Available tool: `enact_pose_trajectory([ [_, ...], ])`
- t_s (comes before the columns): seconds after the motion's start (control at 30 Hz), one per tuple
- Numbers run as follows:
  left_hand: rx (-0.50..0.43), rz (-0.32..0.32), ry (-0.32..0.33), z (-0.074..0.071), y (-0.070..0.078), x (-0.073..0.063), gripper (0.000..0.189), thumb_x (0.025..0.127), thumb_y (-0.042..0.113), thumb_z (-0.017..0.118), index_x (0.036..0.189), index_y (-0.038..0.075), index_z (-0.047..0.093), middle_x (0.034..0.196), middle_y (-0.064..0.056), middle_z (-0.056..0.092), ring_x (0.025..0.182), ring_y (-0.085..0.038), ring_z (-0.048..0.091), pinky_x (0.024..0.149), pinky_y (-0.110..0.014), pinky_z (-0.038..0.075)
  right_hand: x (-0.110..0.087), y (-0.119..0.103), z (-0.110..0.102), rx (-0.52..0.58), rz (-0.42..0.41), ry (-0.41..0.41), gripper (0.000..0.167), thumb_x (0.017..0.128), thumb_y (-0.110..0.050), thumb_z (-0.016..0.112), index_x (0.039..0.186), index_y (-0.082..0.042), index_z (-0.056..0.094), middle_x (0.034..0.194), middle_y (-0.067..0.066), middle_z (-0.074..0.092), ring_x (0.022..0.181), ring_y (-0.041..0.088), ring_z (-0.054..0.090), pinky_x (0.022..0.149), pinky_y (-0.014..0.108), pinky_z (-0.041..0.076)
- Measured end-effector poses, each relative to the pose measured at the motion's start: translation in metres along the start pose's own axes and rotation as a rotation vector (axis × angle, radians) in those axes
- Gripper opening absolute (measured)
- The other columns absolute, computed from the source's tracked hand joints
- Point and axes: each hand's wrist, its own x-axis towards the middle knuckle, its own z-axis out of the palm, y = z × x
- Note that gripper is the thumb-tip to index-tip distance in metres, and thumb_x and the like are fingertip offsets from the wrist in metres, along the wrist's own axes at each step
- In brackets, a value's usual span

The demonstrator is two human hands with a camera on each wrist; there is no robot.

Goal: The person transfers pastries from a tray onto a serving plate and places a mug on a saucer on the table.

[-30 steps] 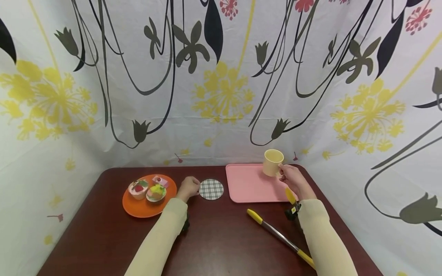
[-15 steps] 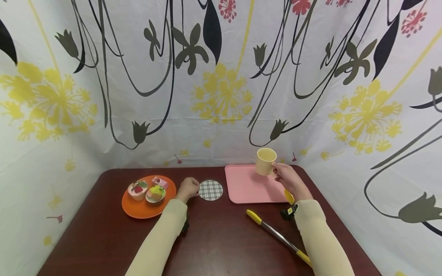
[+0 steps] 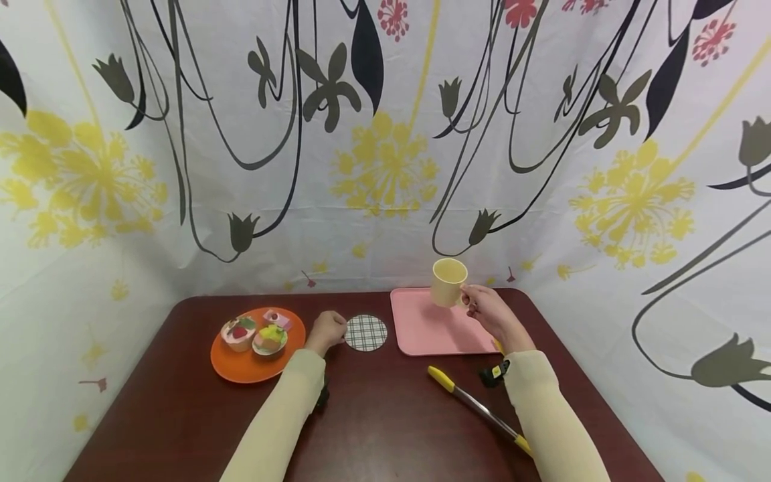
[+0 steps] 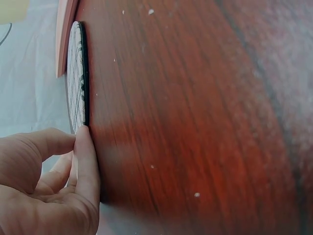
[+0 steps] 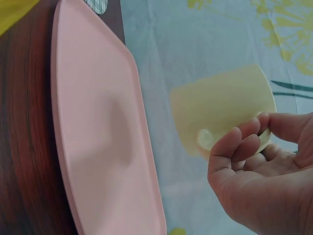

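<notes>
A pale yellow mug point(image 3: 448, 284) hangs upright above the pink tray point(image 3: 415, 335), clear of its surface in the right wrist view. By its handle, my right hand point(image 3: 490, 311) grips the mug point(image 5: 220, 105), fingers curled through and thumb near the rim. The round checked coaster point(image 3: 366, 333) lies on the table just left of the tray. At the coaster's left edge, thumb and finger of my left hand point(image 3: 328, 331) pinch the rim; the left wrist view shows the coaster point(image 4: 77, 73) edge-on between the fingertips.
An orange plate point(image 3: 231, 368) with toy cakes, including a strawberry cupcake point(image 3: 239, 333), stands at the left. Yellow-tipped tongs point(image 3: 482, 407) lie diagonally in front of the tray, partly under the right forearm. A patterned cloth point(image 3: 385, 248) hangs behind the dark wooden table point(image 3: 373, 428).
My right hand has carried the mug leftward over the tray, from its right part toward its middle. The left hand stays at the coaster's edge.
</notes>
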Motion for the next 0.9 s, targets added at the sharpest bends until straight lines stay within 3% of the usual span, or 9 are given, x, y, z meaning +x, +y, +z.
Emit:
enact_pose_trajectory([
  [0.37, -0.025, -0.009, 0.014, -0.001, -0.003, 0.000, 0.017, 0.106, 0.007, 0.062, 0.115, -0.006, 0.068, 0.120, -0.023, 0.067, 0.088, -0.027, 0.068, 0.079, -0.036, 0.066, 0.004, -0.007, 0.032, 0.024, 0.006, 0.009, 0.032, 0.115, -0.030, 0.052, 0.103, -0.001, 0.061, 0.096, 0.004, 0.052, 0.083, 0.017, 0.042, 0.076, 0.030, 0.043],
  [0.63, -0.030, -0.005, 0.017, 0.002, -0.006, 0.002, 0.015, 0.104, 0.006, 0.062, 0.112, -0.005, 0.069, 0.117, -0.022, 0.068, 0.087, -0.026, 0.069, 0.078, -0.036, 0.066, 0.001, -0.007, 0.051, -0.003, -0.025, -0.101, 0.033, 0.117, -0.027, 0.046, 0.093, -0.004, 0.052, 0.093, 0.005, 0.046, 0.085, 0.020, 0.039, 0.077, 0.031, 0.037],
  [0.9, -0.007, -0.003, 0.026, 0.000, -0.003, 0.004, 0.016, 0.104, 0.007, 0.062, 0.112, -0.004, 0.069, 0.114, -0.020, 0.068, 0.088, -0.027, 0.068, 0.081, -0.037, 0.067, 0.001, -0.002, 0.074, -0.012, -0.018, -0.158, 0.033, 0.117, -0.025, 0.046, 0.097, -0.001, 0.055, 0.093, 0.005, 0.049, 0.084, 0.021, 0.040, 0.077, 0.032, 0.038],
])
